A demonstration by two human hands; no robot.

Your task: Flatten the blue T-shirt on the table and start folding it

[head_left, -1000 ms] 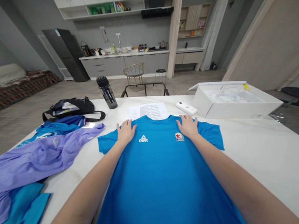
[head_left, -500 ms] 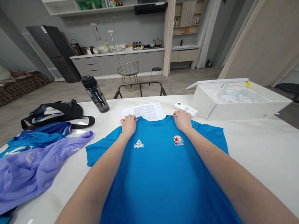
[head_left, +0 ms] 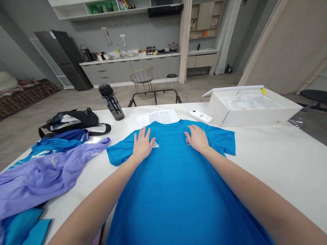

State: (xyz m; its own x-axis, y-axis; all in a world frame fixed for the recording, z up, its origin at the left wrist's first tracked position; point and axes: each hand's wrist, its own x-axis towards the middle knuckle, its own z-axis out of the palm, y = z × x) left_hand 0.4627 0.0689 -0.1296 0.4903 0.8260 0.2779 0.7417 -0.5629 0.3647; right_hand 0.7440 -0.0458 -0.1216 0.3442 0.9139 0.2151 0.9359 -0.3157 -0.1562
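Note:
A blue short-sleeved T-shirt (head_left: 172, 183) lies spread front side up on the white table, its collar at the far end. Its lower part runs out of view toward me. My left hand (head_left: 142, 143) rests flat on the left chest with fingers spread, partly over the white logo (head_left: 155, 145). On the right chest lies my right hand (head_left: 197, 136), fingers extended, covering most of the red badge (head_left: 187, 141). Neither hand grips the fabric. Just past the collar are a printed sheet of paper (head_left: 163, 116) and a small white device (head_left: 200, 116).
At left lie a lilac garment (head_left: 44, 176), teal clothing (head_left: 21, 236), blue clothing (head_left: 50, 145) and a black bag (head_left: 71, 121). A dark bottle (head_left: 112, 103) stands near the far edge of the white table (head_left: 286, 172). An open white box (head_left: 252, 116) sits at right.
Both hands have let go of the shirt's shoulders by the collar and now lie flat lower on the chest, fingers spread. The shirt's collar shows fully, and the view has shifted slightly.

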